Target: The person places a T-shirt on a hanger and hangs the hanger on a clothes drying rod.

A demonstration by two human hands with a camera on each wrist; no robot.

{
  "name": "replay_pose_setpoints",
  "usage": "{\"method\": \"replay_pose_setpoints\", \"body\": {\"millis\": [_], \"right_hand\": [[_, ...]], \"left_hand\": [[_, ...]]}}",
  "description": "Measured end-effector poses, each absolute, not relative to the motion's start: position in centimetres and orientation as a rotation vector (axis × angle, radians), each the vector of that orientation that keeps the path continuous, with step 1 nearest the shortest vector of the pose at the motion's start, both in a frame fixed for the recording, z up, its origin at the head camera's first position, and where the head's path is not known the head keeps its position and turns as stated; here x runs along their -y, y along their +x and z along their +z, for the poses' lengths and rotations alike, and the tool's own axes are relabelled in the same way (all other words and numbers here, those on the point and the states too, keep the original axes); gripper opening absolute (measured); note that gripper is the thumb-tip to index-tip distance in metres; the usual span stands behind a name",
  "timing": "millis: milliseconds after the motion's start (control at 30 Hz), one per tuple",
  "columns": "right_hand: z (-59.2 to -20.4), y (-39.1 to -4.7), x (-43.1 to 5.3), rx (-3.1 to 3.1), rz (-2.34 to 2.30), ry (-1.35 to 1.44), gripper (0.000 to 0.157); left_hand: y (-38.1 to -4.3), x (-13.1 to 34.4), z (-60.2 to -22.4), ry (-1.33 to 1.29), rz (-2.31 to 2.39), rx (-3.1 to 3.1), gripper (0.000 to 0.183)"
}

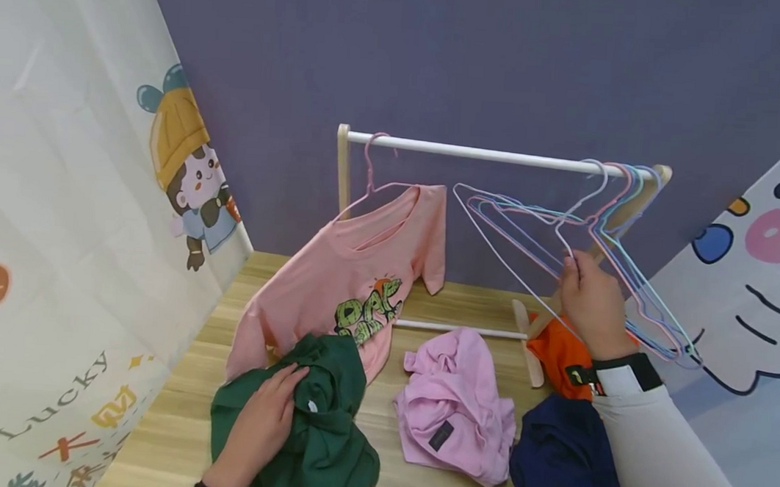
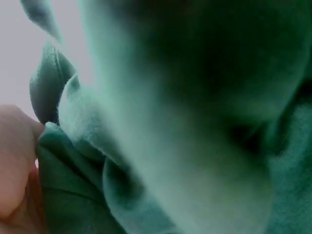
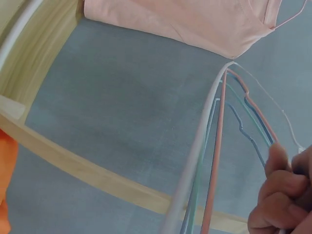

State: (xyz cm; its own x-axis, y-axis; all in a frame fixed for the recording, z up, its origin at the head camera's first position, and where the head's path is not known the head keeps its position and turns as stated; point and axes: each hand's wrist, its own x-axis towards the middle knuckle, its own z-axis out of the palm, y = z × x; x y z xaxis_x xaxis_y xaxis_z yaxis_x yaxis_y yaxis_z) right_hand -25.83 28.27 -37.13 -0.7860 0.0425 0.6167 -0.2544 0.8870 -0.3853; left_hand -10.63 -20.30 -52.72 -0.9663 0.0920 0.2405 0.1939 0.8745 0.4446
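My left hand [image 1: 263, 413] is on a crumpled dark green garment [image 1: 335, 410], fingertips at its bunched upper part; in the left wrist view the green cloth [image 2: 73, 185] fills most of the picture beside part of the hand. With its fingers curled, my right hand [image 1: 595, 302] grips a white wire hanger [image 1: 504, 260] just below the hook. That hook is still over the rail, near several pink, blue and green hangers [image 1: 651, 305]. In the right wrist view, the curled fingers [image 3: 280, 200] are at the hangers' necks.
A small rack with a white rail [image 1: 474, 152] stands on the wooden table [image 1: 176, 409]. On its left hangs a pink shirt [image 1: 362, 264] with a printed front. A lilac garment [image 1: 457, 409], a navy one [image 1: 567, 459] and an orange one [image 1: 563, 355] lie in front.
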Motion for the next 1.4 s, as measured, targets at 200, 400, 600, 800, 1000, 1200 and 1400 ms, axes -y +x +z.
{"method": "replay_pose_setpoints", "body": {"millis": [200,400,600,800,1000,1200,1400], "right_hand": [[-37.3,-25.8,-28.3,2.371,0.619,0.185,0.030],[-37.2,-26.0,-28.3,2.356,0.604,0.198,0.027],[-37.0,-25.8,-28.3,2.280,0.625,0.256,0.026],[-37.5,-23.8,-28.9,2.207,0.664,0.364,0.020],[-39.3,-20.0,-29.1,2.240,0.731,0.385,0.016],[-44.2,-16.1,-29.1,2.319,0.770,0.377,0.018],[-49.5,-13.1,-28.5,2.392,0.853,0.316,0.018]], "left_hand": [[-11.2,20.2,-53.4,-0.227,-0.660,2.773,0.042],[-11.5,20.1,-53.8,-0.214,-0.676,2.733,0.050],[-11.3,19.9,-53.6,-0.196,-0.695,2.718,0.050],[-11.5,19.6,-52.7,-0.222,-0.793,2.709,0.041],[-11.5,19.2,-50.4,-0.236,-0.945,2.798,0.026],[-12.4,18.7,-48.3,-0.332,-0.940,2.870,0.027],[-14.3,19.3,-48.3,-0.310,-0.912,2.934,0.051]]}}
